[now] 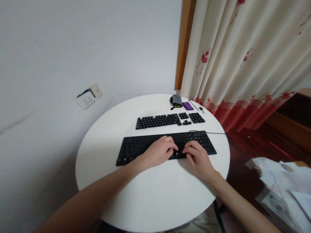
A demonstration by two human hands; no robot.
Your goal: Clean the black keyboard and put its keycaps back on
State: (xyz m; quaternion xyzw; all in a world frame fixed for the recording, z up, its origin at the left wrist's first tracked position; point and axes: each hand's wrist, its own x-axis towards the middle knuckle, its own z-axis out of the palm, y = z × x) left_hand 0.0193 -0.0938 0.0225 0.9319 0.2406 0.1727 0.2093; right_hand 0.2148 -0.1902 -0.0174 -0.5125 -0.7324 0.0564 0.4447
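A black keyboard base (136, 145) with its keycaps off lies on the round white table (145, 200). My left hand (161, 150) rests over its middle, fingers curled in and pointing right. Just to the right, my right hand (197, 158) bends over the near edge, its fingertips close to those of the left. Both hands look closed at the fingertips, and anything small between the fingers is too small to make out. Behind the base, the loose black keycaps (157, 121) stand in keyboard order, with the number pad keycaps (197, 117) as a separate block.
At the table's back right are a grey pouch (177, 100), a folded purple cloth (187, 106), a thin light-coloured tool (193, 105) and a small brush-like item (201, 110). The keyboard's cable (216, 133) runs off the right edge. Plastic bags (279, 181) lie at lower right.
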